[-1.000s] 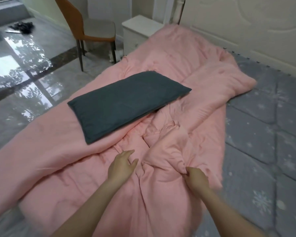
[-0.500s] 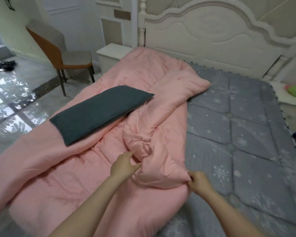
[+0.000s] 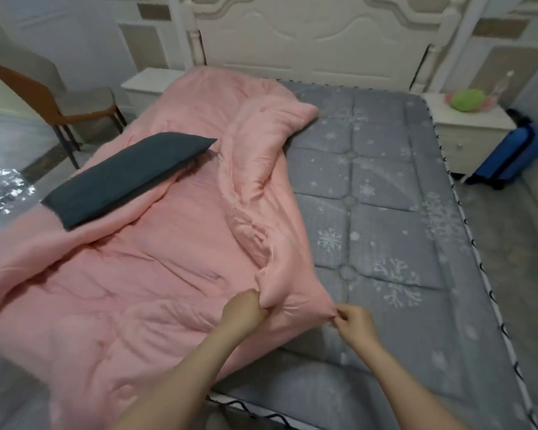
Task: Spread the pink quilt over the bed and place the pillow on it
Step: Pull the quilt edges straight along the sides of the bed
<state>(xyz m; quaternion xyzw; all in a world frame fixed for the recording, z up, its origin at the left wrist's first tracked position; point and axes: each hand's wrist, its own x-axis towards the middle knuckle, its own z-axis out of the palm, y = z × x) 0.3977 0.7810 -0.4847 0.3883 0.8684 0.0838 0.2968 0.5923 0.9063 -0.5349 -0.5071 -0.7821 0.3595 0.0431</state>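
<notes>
The pink quilt [image 3: 156,268] lies rumpled over the left half of the bed, its left side hanging off the edge. A dark grey pillow [image 3: 125,178] rests on the quilt at the left. The grey snowflake mattress [image 3: 385,212] is bare on the right half. My left hand [image 3: 244,308] is shut on a fold of the quilt's near edge. My right hand [image 3: 353,321] pinches the quilt's corner just to the right, above the mattress.
A white headboard [image 3: 311,35] stands at the far end. White nightstands [image 3: 466,125] flank the bed, the right one holding a green object [image 3: 466,99]. A blue bag [image 3: 510,153] lies on the floor at right. An orange-backed chair [image 3: 59,103] stands at left.
My view has swung right, showing the bare mattress. Both hands have pulled the bunched quilt corner rightward, flattening the crumpled heap. The pillow has not moved on the quilt.
</notes>
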